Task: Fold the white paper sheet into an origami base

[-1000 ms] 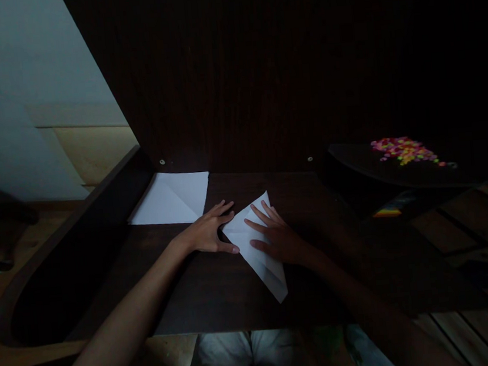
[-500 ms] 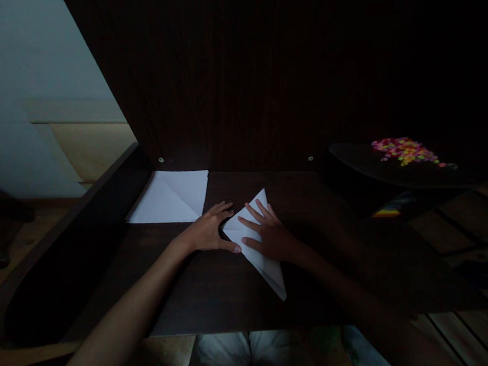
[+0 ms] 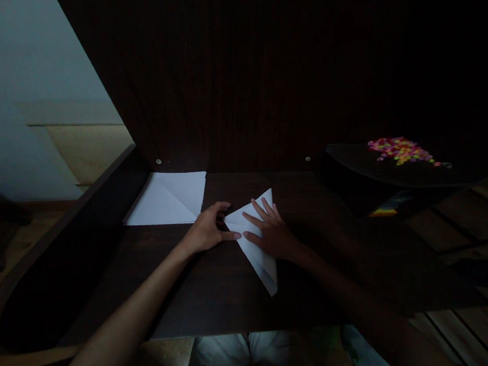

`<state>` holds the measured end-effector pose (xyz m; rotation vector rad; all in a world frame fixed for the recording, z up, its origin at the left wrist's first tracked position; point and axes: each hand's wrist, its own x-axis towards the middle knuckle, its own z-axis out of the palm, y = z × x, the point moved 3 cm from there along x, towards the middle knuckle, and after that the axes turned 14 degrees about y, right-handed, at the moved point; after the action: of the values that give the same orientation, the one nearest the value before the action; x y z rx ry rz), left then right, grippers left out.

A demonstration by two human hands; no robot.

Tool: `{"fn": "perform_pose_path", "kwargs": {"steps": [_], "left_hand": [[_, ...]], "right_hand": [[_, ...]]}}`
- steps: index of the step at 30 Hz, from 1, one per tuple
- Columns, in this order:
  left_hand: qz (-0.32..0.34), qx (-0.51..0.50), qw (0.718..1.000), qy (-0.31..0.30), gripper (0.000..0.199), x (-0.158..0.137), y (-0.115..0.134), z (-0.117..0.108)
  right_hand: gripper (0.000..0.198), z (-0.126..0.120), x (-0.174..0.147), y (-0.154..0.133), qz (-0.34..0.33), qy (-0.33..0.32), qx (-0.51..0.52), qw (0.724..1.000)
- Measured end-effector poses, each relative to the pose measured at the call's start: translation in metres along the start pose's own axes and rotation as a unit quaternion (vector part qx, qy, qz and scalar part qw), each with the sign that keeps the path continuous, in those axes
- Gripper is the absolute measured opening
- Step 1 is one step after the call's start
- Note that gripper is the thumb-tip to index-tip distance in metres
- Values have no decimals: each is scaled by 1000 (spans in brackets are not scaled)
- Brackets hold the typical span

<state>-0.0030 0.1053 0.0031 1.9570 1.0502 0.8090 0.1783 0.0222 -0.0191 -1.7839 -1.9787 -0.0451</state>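
Observation:
A white sheet of paper (image 3: 256, 256), folded into a triangle, lies on the dark wooden desk. My right hand (image 3: 272, 234) rests on its upper right part with fingers spread, pressing it against the desk. At the paper's left corner is my left hand (image 3: 209, 229), thumb and fingers apart around that corner. Its thumb tip meets the paper's lower left edge. Part of the triangle is hidden under my right hand.
White sheets (image 3: 164, 198) with crease lines lie at the back left of the desk (image 3: 186, 302). On a dark shelf (image 3: 349, 162) at the right is a heap of small colourful pieces (image 3: 401, 151). A raised side panel (image 3: 73, 232) bounds the desk's left.
The paper triangle has turned slightly, its lower tip swinging left and its top tip right. My left hand's fingers have curled a little more, and its thumb has shifted up.

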Motion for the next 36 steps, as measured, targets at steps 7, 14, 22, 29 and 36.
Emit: {"fn": "perform_pose_path", "kwargs": {"steps": [7, 14, 22, 29, 36], "left_hand": [[-27, 5, 999, 18, 63, 6, -10, 1], [-27, 6, 999, 40, 55, 9, -13, 7], [-70, -175, 978, 88, 55, 10, -9, 11], [-11, -262, 952, 158, 52, 10, 12, -3], [18, -305, 928, 211, 44, 3, 25, -4]], "right_hand": [[58, -1, 0, -1, 13, 0, 15, 1000], [55, -1, 0, -5, 10, 16, 41, 999], [61, -4, 2, -1, 40, 76, 142, 986], [92, -31, 9, 23, 303, 233, 447, 808], [49, -33, 2, 6, 392, 40, 655, 645]]}}
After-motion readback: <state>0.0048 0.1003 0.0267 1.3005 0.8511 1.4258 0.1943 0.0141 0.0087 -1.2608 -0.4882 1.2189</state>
